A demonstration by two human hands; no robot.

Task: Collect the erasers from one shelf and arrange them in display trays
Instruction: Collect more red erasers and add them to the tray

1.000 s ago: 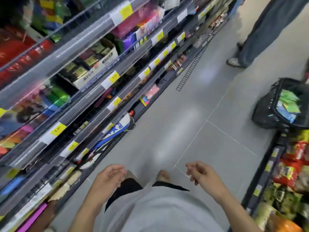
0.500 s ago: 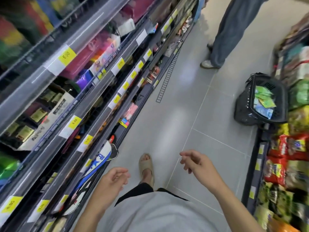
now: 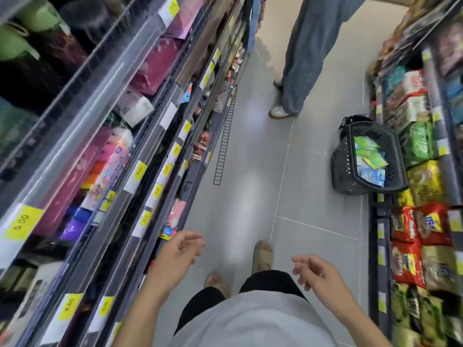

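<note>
Here, shop aisle. Left hand [image 3: 179,251] and right hand [image 3: 314,272] hang over the grey floor [image 3: 250,159], fingers loosely curled, holding nothing. Erasers: cannot tell which goods on the left shelving [image 3: 120,136] they are. Dark basket [image 3: 347,166] of packets stands at the floor's right edge, against the snack shelves [image 3: 421,221].

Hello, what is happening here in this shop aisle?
A person stands in a shop aisle between stocked shelves. The left hand and right hand are both loosely open and hold nothing. No erasers or trays are picked up yet. A dark basket with packets sits on the floor at right, and another person stands ahead.
</note>
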